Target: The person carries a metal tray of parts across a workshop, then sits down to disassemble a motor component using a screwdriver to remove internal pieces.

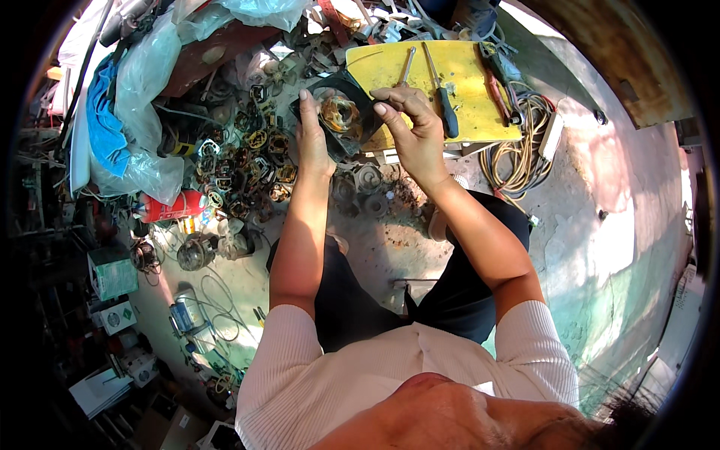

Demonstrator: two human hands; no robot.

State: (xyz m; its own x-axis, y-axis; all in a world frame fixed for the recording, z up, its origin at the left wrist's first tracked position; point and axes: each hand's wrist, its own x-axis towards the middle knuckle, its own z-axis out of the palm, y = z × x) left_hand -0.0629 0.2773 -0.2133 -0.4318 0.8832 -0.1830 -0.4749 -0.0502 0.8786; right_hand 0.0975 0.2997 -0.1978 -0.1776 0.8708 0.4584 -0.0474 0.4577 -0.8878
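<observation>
Ribbed pale shirt (390,349) on the seated person fills the nearest part of the view, with both forearms reaching up from it. Left hand (313,142) grips one black square housing (360,91) by its left side, thumb up along the edge, other fingers hidden behind. Between the two hands, inside that housing, sits one copper-coloured winding (340,112). Right hand (412,124) has thumb and forefinger brought together at the housing's right edge; whether they pinch anything, I cannot tell.

If the left thumb slips, the housing could tip onto the dusty parts below the fingers. A fingernail or rough edge catching the winding might nick its wire, and a careless sweep of the right knuckles could knock the tools beside them.

By count: two screwdrivers (448,112) and one pair of pliers (496,88) beyond the right fingers on one yellow board (476,112); one red cylinder (176,205) and one blue cloth (109,116) left of the left fingers; the heaped windings (255,150) beside those fingers are too tangled to count
</observation>
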